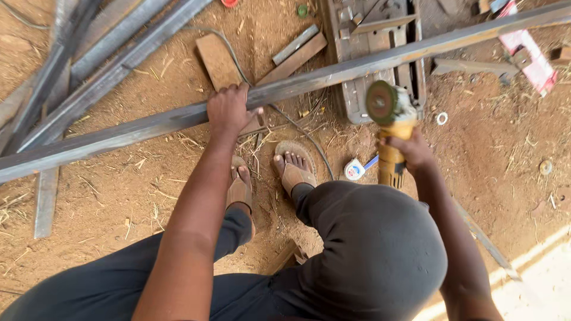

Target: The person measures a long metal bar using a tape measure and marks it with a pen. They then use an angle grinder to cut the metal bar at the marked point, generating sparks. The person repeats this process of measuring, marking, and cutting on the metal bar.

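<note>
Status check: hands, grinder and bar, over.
Left hand grips the long steel bar. Right hand holds the yellow grinder, disc at the bar. Cable runs under the bar.

An outdoor metal workshop on bare dirt (pixel 499 154). The left hand (pixel 228 110) grips a long steel bar (pixel 333 74); the right hand (pixel 410 148) holds an angle grinder (pixel 389 128). More steel lengths (pixel 89 53) lie left of the grip, offcuts (pixel 297 50) and a tape measure (pixel 355 170) between the hands.
</note>
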